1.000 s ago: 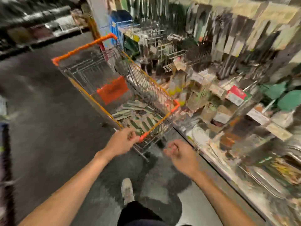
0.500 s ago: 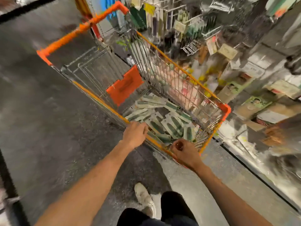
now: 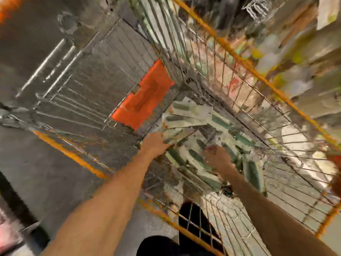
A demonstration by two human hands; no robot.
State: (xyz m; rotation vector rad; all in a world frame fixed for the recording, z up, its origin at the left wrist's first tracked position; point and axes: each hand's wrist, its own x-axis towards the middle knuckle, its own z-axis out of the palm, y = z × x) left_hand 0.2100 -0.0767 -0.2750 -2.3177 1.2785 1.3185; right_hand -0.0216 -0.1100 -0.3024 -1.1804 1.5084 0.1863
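1. Packets (image 3: 191, 112), white with green strips, heaped loose on the wire bottom of the cart (image 3: 258, 74), toward its near right corner.
2. Holds both bare forearms over the near orange rim and down into that heap.
3. Meets the left edge of the heap with the left hand (image 3: 155, 145), fingertips against a packet; cannot tell through the blur whether clamped on it or merely touching.
4. Sets the right hand (image 3: 218, 157) knuckles-up in the middle of the heap, fingers buried among the packets; cannot tell whether grasping one or released.
5. Keeps the two hands near each other but apart, with packets between.
6. Orange flap (image 3: 144, 100) flat against the cart's wire panel, just beyond the left hand.
7. Grey floor (image 3: 36, 172) left of the cart, blurred shelves (image 3: 313, 74) of goods on its right.
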